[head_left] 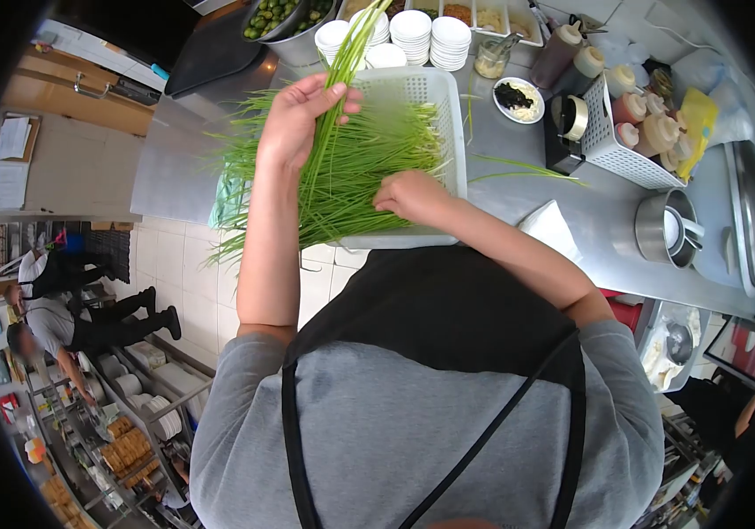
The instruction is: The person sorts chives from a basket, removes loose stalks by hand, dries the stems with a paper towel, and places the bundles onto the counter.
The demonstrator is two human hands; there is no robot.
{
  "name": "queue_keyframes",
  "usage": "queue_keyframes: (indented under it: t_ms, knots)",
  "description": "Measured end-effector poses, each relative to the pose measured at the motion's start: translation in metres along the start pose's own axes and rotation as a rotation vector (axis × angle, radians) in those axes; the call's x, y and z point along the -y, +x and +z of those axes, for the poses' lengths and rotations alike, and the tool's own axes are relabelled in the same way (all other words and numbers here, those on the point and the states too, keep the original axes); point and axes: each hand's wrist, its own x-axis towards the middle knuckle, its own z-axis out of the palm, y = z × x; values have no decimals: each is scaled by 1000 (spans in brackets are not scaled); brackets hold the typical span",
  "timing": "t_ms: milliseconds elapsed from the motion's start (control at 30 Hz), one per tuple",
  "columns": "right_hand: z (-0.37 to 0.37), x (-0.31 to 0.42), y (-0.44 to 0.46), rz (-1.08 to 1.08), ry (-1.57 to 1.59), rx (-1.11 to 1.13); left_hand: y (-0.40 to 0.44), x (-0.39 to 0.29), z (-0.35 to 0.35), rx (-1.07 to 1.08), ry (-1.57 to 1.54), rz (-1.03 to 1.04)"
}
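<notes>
The left hand (301,110) is raised over the tub (459,163) and grasps a bunch (355,48) of long green stalks, which stands up from between thumb and fingers and leans toward the far edge of the surface (598,210). The right hand (413,196) is lowered to the greens (373,159) in the tub, its fingers curled against them; whether it grips any cannot be told. The greens fill the white tub, which sits at the near edge of the surface, and their tips spill over its left side, partly covering a pale green bag (226,201). A few loose stalks (523,164) lie on the surface just right of the tub. Beyond it, toward the far edge, stand stacks (410,37) of small white dishes, with a jar (490,60) and a bowl (520,118) of dark and pale food to their right. Farther right are a white basket (629,165) of bottles (657,134) and, nearer the near edge, a metal pot (651,231). A white cloth (551,231) lies by the near edge.
</notes>
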Motion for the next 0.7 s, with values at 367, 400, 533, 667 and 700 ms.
queue_keyframes:
  t_ms: [367, 400, 533, 667, 700]
  knots:
    - [-28, -5, -27, 142, -260, -203, 4, -35, 15, 14, 89, 124]
    - [-38, -3, -32, 105, -222, -408, 2, -37, 17, -18, 178, 151]
    - [-107, -11, -93, 388, -34, -657, -16, -42, 27, 63, 237, 177]
    - [-85, -46, -198, 775, -248, -518, -12, -19, 43, 129, 248, 64]
    - [-63, -46, -219, 809, -415, -390, -9, -9, 44, 170, 246, 41]
